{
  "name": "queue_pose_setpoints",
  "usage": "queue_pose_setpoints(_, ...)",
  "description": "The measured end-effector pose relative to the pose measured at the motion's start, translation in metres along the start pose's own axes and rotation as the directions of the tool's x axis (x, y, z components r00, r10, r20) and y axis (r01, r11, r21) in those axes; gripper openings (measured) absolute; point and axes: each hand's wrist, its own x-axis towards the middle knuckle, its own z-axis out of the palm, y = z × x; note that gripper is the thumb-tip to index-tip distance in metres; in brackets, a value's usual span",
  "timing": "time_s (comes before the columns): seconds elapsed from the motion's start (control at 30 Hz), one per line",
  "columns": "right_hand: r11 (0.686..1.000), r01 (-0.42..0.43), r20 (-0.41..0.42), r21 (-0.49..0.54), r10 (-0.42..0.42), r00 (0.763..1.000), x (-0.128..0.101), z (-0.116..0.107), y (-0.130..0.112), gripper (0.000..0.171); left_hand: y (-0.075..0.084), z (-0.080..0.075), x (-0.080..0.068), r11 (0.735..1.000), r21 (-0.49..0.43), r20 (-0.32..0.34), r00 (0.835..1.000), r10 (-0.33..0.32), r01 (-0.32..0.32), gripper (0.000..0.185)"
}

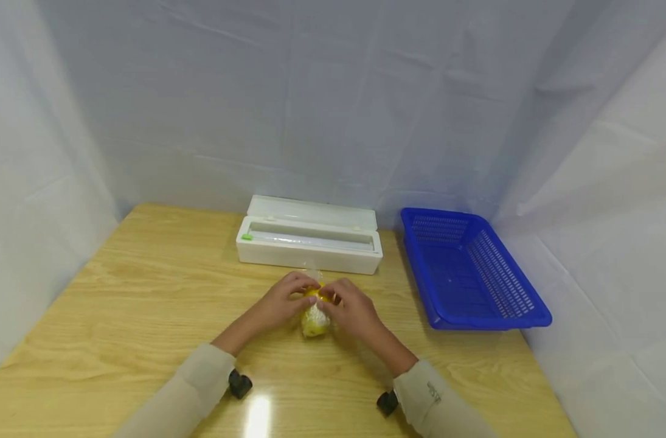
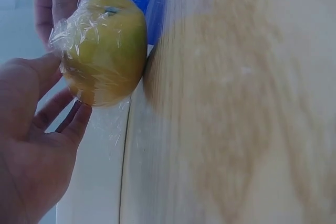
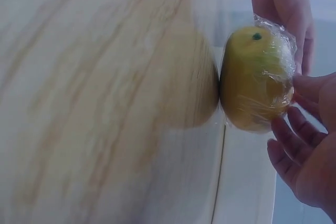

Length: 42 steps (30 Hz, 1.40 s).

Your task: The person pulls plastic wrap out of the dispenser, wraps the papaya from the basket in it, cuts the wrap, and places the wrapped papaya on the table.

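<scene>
A yellow-green mango (image 1: 314, 322), wrapped in clear cling film (image 3: 283, 51), rests on the wooden table between my hands. My left hand (image 1: 283, 300) holds its left side, the thumb on the bunched film on top and the fingers at the far end. From the other side my right hand (image 1: 353, 307) does likewise, its thumb close to the left one. In the left wrist view, loose film (image 2: 107, 127) hangs past the far end of the mango. Its green stem spot (image 3: 256, 36) shows through the film in the right wrist view.
Behind the hands stands a white cling film dispenser (image 1: 305, 258), its lid (image 1: 313, 212) raised, with a film roll (image 1: 311, 239) inside and a green slider (image 1: 247, 236). A blue plastic basket (image 1: 437, 307) sits at the right. White sheeting (image 1: 333, 109) surrounds the table (image 1: 146, 292).
</scene>
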Motion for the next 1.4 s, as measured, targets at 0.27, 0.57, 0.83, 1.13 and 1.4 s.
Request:
queue_pose_setpoints(0.27,0.997,0.071,-0.049,0.020,-0.070,0.996,-0.004,0.000,0.006,0.014,0.004,-0.003,-0.001,0.996,0.038,0.062,0.994,-0.089,0.086,0.046)
queue_pose_setpoints(0.57,0.997,0.023,0.004,0.080,-0.024,1.000,-0.009,-0.001,0.012,0.027,0.007,-0.002,-0.004,0.997,0.018,0.102,0.991,-0.081,0.080,0.060)
queue_pose_setpoints(0.83,0.992,0.121,0.094,0.020,-0.122,0.988,-0.015,-0.006,0.022,0.044,0.004,0.001,-0.004,0.997,-0.011,0.056,0.996,-0.071,0.072,0.045)
queue_pose_setpoints(1.13,0.936,0.331,-0.029,-0.118,-0.337,0.941,-0.013,-0.001,0.025,0.042,0.000,0.003,-0.001,0.999,0.005,0.012,0.999,-0.044,0.044,0.040)
queue_pose_setpoints(1.4,0.867,0.425,-0.048,-0.259,-0.452,0.891,-0.011,-0.001,0.022,0.037,-0.001,0.002,-0.001,0.999,0.001,0.024,0.999,-0.032,0.032,0.039)
